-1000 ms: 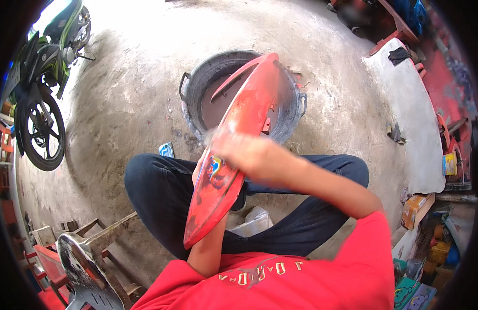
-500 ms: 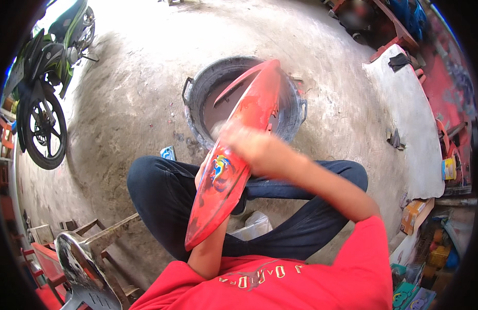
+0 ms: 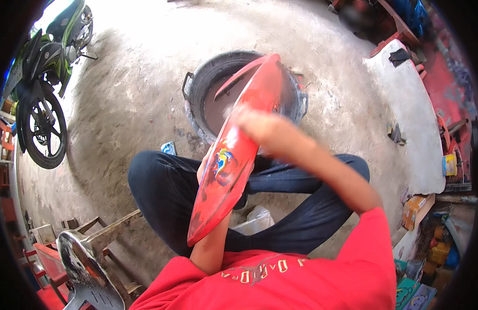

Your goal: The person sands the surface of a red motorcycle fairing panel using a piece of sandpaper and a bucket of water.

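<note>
Red, glossy and tapered, the long curved panel [image 3: 231, 147] slants over the round blackish tub [image 3: 193, 106], presumably braced by the left hand [image 3: 202, 167] underneath against the blurred right hand [image 3: 257, 126] on top, though from afar I cannot tell either grip.

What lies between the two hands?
The red panel, in the head view: right hand over its upper face, left hand mostly hidden beneath.
</note>
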Motion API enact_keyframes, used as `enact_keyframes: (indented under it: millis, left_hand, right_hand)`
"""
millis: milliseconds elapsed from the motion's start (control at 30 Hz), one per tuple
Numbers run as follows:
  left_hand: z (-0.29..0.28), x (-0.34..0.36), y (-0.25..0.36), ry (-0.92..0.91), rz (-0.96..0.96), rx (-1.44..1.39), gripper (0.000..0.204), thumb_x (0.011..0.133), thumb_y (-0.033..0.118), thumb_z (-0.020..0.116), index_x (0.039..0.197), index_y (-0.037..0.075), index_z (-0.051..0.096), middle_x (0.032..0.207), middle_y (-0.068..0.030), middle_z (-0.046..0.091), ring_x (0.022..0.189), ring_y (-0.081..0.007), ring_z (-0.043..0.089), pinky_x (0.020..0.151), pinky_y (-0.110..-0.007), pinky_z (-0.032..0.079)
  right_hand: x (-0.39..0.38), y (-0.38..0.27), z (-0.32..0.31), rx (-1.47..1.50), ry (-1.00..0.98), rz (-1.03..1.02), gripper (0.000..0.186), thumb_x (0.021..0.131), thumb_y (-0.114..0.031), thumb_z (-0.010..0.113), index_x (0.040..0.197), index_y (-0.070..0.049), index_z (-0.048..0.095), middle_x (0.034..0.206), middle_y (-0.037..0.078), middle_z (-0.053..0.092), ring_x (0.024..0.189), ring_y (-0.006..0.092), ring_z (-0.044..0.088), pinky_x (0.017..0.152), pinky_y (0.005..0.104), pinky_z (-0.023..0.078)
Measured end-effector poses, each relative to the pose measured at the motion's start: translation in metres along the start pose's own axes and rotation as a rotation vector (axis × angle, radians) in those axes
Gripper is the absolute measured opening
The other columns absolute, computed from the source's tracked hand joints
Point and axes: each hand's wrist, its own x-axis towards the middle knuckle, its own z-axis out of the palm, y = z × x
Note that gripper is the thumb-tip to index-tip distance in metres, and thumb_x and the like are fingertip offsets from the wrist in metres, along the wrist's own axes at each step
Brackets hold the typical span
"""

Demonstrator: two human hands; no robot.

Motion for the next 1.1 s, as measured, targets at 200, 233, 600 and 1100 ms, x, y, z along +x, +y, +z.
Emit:
enact_keyframes:
  millis: [200,233,600,1100]
  left_hand:
    - [0.027,-0.004,-0.016,0.117,0.232,0.565,0.048,0.109,0.028,0.042,0.141,-0.005,0.055,0.132,-0.0291,0.065,0.114,-0.044,0.068,0.103,-0.06,0.053]
    - [0.029,-0.006,-0.02,0.369,0.352,1.194,0.048,0.109,0.027,0.042,0.142,-0.005,0.055,0.132,-0.0295,0.065,0.114,-0.0438,0.068,0.105,-0.058,0.052]
    - [-0.05,-0.002,0.009,0.079,0.277,0.005,0.043,0.109,0.024,0.046,0.141,-0.005,0.052,0.137,-0.0237,0.062,0.122,-0.0338,0.065,0.104,-0.049,0.056]
    - [-0.051,-0.001,0.003,0.035,0.197,-0.211,0.048,0.108,0.026,0.043,0.142,-0.006,0.053,0.134,-0.0293,0.064,0.117,-0.0417,0.067,0.103,-0.058,0.053]
  right_hand:
    - [-0.01,-0.011,-0.005,-0.04,-0.019,0.045,0.042,0.096,-0.008,0.056,0.137,0.002,0.061,0.139,0.022,0.065,0.131,0.0321,0.064,0.115,0.0426,0.049]
    - [-0.009,-0.024,-0.001,-0.013,-0.023,-0.001,0.043,0.096,-0.008,0.056,0.138,0.002,0.061,0.139,0.023,0.064,0.131,0.0324,0.063,0.115,0.0427,0.049]
    - [-0.001,-0.042,-0.003,-0.035,0.039,-0.22,0.043,0.095,-0.009,0.056,0.135,0.005,0.062,0.134,0.023,0.067,0.125,0.0311,0.067,0.109,0.0403,0.053]
    - [-0.008,-0.065,-0.006,-0.014,0.003,-0.245,0.045,0.095,-0.008,0.054,0.138,0.005,0.06,0.138,0.024,0.065,0.127,0.034,0.065,0.11,0.0415,0.052]
